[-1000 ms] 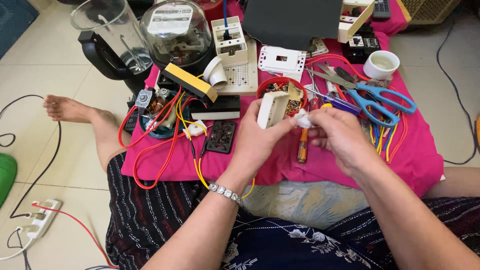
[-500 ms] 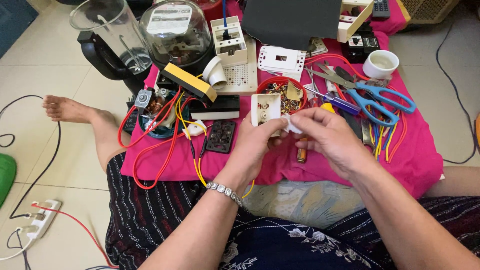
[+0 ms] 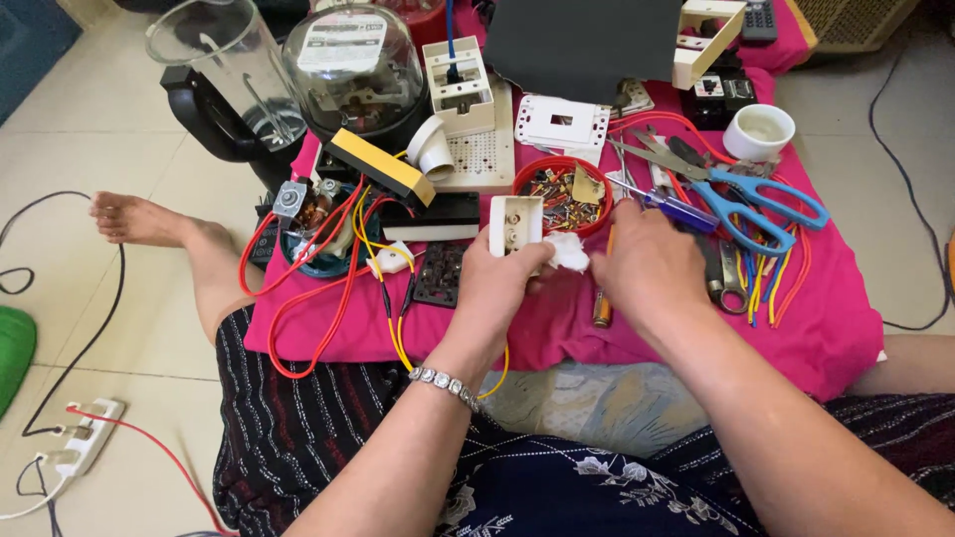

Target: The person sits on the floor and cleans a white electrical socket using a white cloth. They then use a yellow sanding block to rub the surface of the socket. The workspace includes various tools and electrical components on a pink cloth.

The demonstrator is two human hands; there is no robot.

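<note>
Left hand (image 3: pixel 502 283) closed around a small cream socket block (image 3: pixel 515 225), fingers (image 3: pixel 487 261) wrapped about its lower half, face with two holes turned upward. Right hand (image 3: pixel 647 264) curled just beside it, fingertips pinching a crumpled white tissue (image 3: pixel 569 251) against the block's right edge; exact grip hidden behind the knuckles. Silver bracelet (image 3: pixel 443 383) on the left wrist.

Just beyond the fingers: red bowl (image 3: pixel 529 171) full of small screws and parts. Under the right hand: orange-handled screwdriver (image 3: pixel 603 303) lying on the pink cloth (image 3: pixel 836 328). Right of the right hand: blue-handled scissors (image 3: pixel 756 194), pliers, a bundle of coloured wires (image 3: pixel 771 283). Farther right and away: white cup (image 3: pixel 759 131). Left of the left hand: black perforated plate (image 3: pixel 438 273), white connector (image 3: pixel 390 261) on yellow and red wires (image 3: pixel 298 298). Farther off to the left: yellow-and-black box (image 3: pixel 376 164), glass-domed meter (image 3: pixel 353 65), blender jug (image 3: pixel 214 60). On the floor, well to the left: white power strip (image 3: pixel 85 447).
</note>
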